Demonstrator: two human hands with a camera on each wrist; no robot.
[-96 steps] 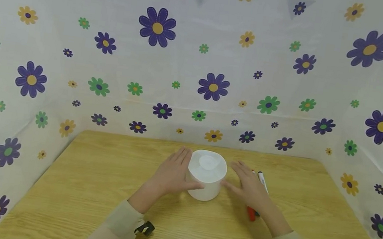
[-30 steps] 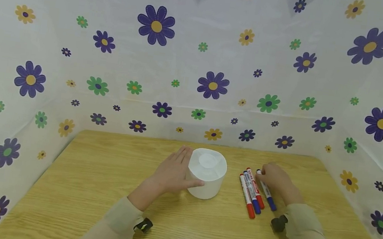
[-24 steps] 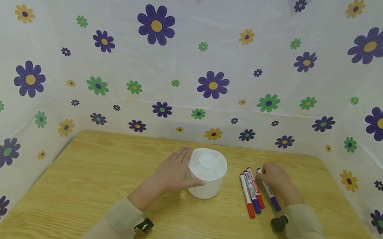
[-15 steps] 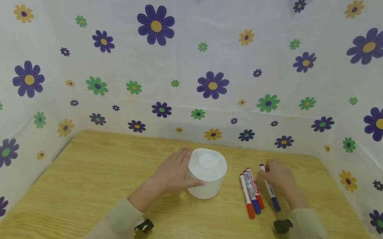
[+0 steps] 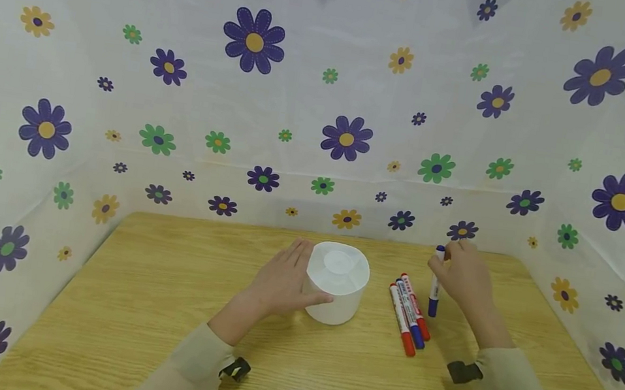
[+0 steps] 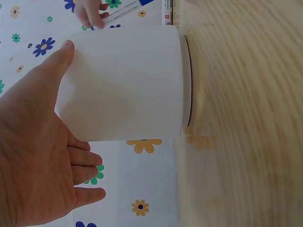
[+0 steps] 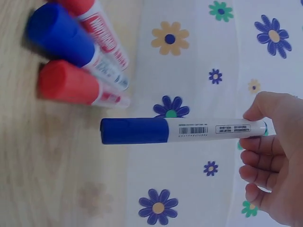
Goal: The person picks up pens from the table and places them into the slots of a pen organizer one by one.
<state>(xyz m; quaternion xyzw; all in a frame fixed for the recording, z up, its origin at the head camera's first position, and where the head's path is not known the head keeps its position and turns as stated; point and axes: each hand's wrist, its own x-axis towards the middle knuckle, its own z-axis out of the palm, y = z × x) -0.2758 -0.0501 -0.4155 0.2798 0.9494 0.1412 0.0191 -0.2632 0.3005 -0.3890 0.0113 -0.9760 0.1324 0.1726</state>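
Note:
A white cylindrical cup stands upright in the middle of the wooden table. My left hand lies flat against its left side, fingers straight and thumb along the front. My right hand pinches the tail end of a blue-capped marker and holds it nearly upright above the table, cap pointing down. Three more markers, two red-capped and one blue-capped, lie side by side between the cup and that hand.
White sheets printed with flowers wall the table at the back and on both sides. A dark strap clip shows at each wrist. Bare wood stretches to the left of the cup and along the front.
My right hand left the cup, went to the markers on the right, gripped the outermost blue one and lifted it off the table, tilting it upright. The left hand and cup stayed put.

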